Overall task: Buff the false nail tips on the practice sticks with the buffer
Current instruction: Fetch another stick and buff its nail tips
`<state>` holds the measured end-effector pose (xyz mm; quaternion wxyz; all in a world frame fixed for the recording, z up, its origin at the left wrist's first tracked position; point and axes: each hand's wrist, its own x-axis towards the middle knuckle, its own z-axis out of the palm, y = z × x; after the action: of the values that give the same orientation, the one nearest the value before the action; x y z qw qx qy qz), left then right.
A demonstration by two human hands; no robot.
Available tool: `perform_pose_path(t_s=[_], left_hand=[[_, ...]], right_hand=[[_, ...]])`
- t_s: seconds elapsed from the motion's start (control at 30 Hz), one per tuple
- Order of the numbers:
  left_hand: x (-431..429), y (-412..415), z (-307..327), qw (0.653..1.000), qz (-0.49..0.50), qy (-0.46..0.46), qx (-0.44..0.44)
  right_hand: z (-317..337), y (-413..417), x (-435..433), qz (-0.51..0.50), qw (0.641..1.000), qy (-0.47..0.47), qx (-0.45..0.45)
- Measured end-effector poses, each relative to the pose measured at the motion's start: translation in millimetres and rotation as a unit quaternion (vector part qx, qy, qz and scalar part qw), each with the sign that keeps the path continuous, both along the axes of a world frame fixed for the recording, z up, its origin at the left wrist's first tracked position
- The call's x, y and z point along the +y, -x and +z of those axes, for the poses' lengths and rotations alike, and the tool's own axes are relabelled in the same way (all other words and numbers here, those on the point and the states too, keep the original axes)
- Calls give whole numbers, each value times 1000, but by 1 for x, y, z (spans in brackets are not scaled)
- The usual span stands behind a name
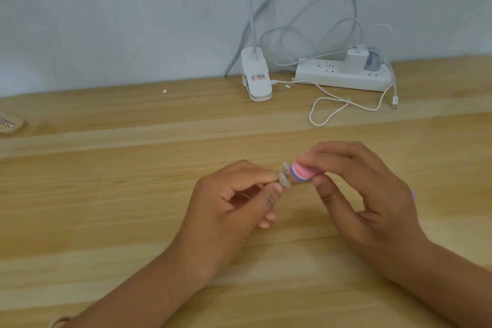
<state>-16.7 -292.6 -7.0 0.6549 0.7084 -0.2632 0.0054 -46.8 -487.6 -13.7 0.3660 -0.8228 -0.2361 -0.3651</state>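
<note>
Above the worktop (133, 168), clear nail tips (284, 175) are pinched by the left hand (234, 205) against the buffer (302, 172) gripped by the right hand (356, 189); light, even strokes are advised, the sticks kept steady.

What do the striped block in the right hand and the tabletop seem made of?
The buffer looks like layered foam: matte pink, white and purple bands at its end. The tabletop looks like pale wood or laminate: grain lines, slight sheen.

A home desk corner: a wooden table (106, 168) against a plain wall (106, 8), with a clip lamp (256, 77) and power strip (343, 74).
</note>
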Motion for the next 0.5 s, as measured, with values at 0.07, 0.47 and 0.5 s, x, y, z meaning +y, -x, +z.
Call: perform_pose_path(t_s=[0.07,0.47,0.5], left_hand=[[0,1,-1,999,26,-23,-27],[-1,2,3,991,39,-107,-65],[-1,2,3,991,41,-111,-64]], right_hand=[[-1,-1,1,11,1000,9,2],[-4,-6,-3,42,996,74,-14],[-4,-6,-2,42,997,71,-11]])
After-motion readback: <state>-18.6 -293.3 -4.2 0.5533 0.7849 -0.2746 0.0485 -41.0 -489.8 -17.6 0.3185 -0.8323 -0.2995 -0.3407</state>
